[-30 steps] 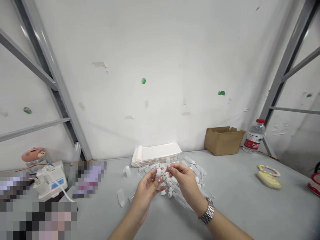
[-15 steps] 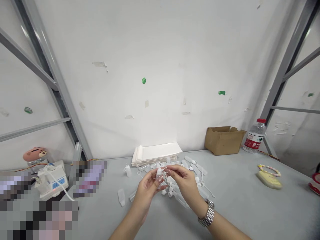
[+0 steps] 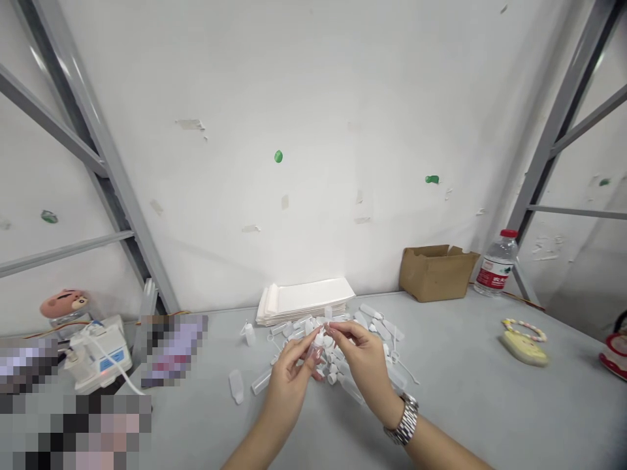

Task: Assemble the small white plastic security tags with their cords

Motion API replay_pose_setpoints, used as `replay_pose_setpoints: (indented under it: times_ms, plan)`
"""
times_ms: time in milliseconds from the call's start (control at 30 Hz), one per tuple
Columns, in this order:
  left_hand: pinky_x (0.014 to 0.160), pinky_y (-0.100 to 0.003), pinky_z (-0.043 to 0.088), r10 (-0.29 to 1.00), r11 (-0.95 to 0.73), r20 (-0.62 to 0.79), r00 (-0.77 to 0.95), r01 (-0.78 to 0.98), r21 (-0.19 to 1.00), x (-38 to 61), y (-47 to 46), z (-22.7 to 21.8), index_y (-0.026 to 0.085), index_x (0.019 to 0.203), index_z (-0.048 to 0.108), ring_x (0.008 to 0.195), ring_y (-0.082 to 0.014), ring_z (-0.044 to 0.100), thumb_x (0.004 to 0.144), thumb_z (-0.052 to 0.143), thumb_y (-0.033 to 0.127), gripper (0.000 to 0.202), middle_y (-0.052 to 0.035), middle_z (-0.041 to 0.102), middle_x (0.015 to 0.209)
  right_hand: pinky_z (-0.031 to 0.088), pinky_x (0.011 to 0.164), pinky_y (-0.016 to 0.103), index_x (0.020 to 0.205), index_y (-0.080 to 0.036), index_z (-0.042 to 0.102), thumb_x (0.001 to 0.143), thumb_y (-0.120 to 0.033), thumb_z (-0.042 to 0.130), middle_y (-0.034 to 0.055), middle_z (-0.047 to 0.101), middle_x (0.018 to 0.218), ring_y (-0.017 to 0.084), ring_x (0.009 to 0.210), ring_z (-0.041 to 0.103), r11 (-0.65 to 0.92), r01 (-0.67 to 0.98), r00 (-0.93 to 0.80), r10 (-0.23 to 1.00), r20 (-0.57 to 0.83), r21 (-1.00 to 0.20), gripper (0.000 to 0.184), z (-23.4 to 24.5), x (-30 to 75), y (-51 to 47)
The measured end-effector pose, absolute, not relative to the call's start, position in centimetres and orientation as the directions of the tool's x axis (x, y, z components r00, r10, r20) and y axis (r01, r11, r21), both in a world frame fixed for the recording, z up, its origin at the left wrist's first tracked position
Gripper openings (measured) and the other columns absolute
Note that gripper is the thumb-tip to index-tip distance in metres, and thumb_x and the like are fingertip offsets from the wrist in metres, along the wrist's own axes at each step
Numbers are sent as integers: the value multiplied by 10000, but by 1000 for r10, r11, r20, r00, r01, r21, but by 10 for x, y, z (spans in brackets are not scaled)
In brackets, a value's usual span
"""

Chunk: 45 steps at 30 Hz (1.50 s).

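Note:
My left hand (image 3: 289, 378) pinches a small clear dropper bottle (image 3: 317, 344) upright above the grey table (image 3: 490, 405). My right hand (image 3: 360, 356), with a metal watch on its wrist, has its fingertips closed on the bottle's top. Both hands hover over a pile of small clear bottles and white caps (image 3: 377, 326). One bottle (image 3: 236, 385) lies apart to the left, and another (image 3: 249, 333) stands upright behind it.
A stack of white paper bags (image 3: 304, 300) lies against the wall. A cardboard box (image 3: 434, 272) and a water bottle (image 3: 496, 264) stand at the back right, a yellow toy (image 3: 526, 339) nearer. A white device (image 3: 100, 352) with a cable sits at the left.
The hands have shifted slightly forward and lower over the pile, still working the same bottle. The view tilted a little.

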<state>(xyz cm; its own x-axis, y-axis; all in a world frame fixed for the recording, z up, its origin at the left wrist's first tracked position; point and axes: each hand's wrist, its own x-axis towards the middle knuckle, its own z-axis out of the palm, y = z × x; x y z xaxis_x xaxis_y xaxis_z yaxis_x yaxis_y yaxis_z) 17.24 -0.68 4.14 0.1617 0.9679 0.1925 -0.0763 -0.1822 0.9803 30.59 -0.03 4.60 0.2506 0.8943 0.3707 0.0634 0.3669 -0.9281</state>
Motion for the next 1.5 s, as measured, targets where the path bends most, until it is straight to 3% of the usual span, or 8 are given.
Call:
replay_pose_setpoints:
  times_ms: [167,667,1033,1300,1500]
  plan:
    - [637,-285,492,966,-220,223,129,-39,975,172,-8,41,258,1059,637,705,-167,552,718,592,378,364,-16,482,763,463,676,311,705,-219,690,718,-272,619,38,663,728,191,719,591,407,130,247,870,427,-904,90,45,305,0]
    - [616,-281,496,962,-242,241,131,-8,970,171,-5,36,277,1052,638,679,-159,553,728,584,387,347,-15,474,755,468,690,328,731,-205,693,714,-300,616,48,688,759,203,728,601,321,88,231,914,333,-943,123,43,306,2]
    - [619,-289,494,967,-219,216,138,1,976,171,-5,36,274,1074,625,635,-146,553,739,568,387,358,-18,484,790,462,681,319,730,-209,689,711,-304,621,40,683,747,198,719,598,338,94,218,911,351,-936,118,42,307,3]
    - [576,-290,504,968,-207,209,142,-26,978,173,-7,37,262,1079,622,706,-175,548,742,564,389,365,-28,468,800,441,661,296,752,-228,674,762,-231,571,30,636,720,179,703,573,498,229,185,821,540,-836,104,38,307,2]
    - [588,-285,507,962,-231,230,151,-8,973,172,-8,34,264,1093,611,724,-174,552,766,539,381,355,-17,442,779,440,644,296,767,-226,665,778,-208,553,31,622,712,178,691,566,527,301,158,794,587,-795,114,36,307,2]
